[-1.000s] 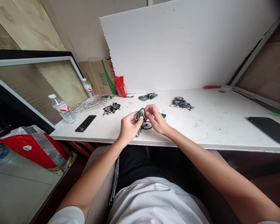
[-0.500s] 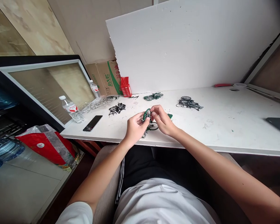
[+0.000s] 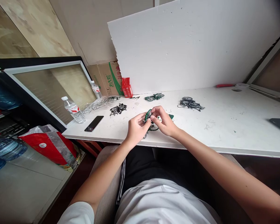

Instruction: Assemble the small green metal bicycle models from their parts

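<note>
My left hand (image 3: 137, 127) is closed on a small model bicycle part, a spoked wheel with a green fender (image 3: 147, 115), held just above the front of the table. From the other side my right hand (image 3: 165, 122) pinches at the same piece, thumb and forefinger meeting at its right edge. What lies between those fingertips is too small to tell. Below the hands shows a second spoked wheel (image 3: 153, 127), partly covered by fingers; I cannot tell whether it joins the held piece. A flat green piece (image 3: 171, 116) lies just beyond my right hand.
On the white table (image 3: 224, 130) lie a green model bicycle (image 3: 154, 97), black bicycle parts (image 3: 118, 109), more dark bicycle parts (image 3: 191, 103) and thin black frames (image 3: 100, 104). At left are a phone (image 3: 94, 123) and water bottle (image 3: 73, 109). A red box (image 3: 127, 88) stands behind.
My right thumb and fingers have closed in on the green-fendered wheel, which has turned more edge-on. The whole view has shifted slightly; the things on the table stay put.
</note>
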Demonstrator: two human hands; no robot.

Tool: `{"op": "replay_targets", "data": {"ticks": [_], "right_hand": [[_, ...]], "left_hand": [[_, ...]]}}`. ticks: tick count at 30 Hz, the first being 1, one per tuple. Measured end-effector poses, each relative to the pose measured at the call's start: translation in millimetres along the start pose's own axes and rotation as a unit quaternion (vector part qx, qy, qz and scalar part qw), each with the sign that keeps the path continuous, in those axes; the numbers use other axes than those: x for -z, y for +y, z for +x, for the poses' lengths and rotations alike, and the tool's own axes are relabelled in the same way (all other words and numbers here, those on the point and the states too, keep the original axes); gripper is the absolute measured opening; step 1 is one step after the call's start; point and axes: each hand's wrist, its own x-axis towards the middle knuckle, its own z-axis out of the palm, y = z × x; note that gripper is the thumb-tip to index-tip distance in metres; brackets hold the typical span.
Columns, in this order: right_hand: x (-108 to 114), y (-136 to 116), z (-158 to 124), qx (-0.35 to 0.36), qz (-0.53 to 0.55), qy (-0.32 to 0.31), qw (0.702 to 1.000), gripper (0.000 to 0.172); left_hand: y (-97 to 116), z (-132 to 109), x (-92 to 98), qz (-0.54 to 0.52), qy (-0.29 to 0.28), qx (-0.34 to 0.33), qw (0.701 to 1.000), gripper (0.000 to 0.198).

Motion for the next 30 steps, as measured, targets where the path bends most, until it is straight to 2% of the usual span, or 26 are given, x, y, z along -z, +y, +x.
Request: {"op": "replay_targets", "data": {"ticks": [8,17,21,26,30], "right_hand": [[2.4,2.8,0.0,0.046,-0.013,-0.005,0.999,0.029],[-0.1,-0.6,-1.3,-0.001,-0.025,0.018,1.000,0.026],[0.8,-4.2,-1.6,0.017,-0.044,0.018,0.999,0.027],[0.1,-8.4,-1.7,-0.007,-0.030,0.018,0.999,0.027],[-1.0,-9.4,-1.5,0.005,-0.033,0.025,0.999,0.026]], "left_hand": [[-3.3,1.2,2.6,0.027,-0.004,-0.023,0.999,0.036],[-0.1,-0.1,1.0,0.010,-0.005,-0.020,1.000,0.033],[2.1,-0.8,0.6,0.013,-0.005,-0.021,1.000,0.035],[6.7,-1.9,-0.1,0.016,-0.010,-0.024,1.000,0.035],[10.3,-3.2,-0.2,0.018,-0.016,-0.028,0.999,0.035]]}}
